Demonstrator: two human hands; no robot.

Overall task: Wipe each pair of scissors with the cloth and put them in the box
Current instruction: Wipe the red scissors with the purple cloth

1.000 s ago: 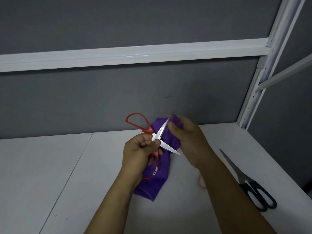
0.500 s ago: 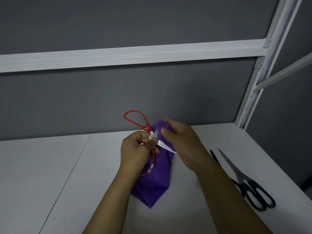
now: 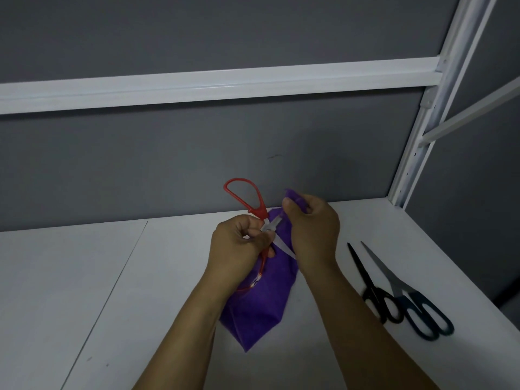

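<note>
Centre frame, the left hand [image 3: 239, 243] has its grip closed round the red scissors [image 3: 256, 211] near the pivot. This holds them above the worktop [image 3: 84, 277] with the blades spread, probably so each can be wiped. The right hand [image 3: 315, 229] pinches the purple cloth [image 3: 261, 305] against the upper blade, and the rest of the cloth hangs below. At lower right, black scissors [image 3: 371, 291] and teal-handled scissors [image 3: 394, 280] lie waiting. No box shows. A pale mark by the lower handle is too small to read.
</note>
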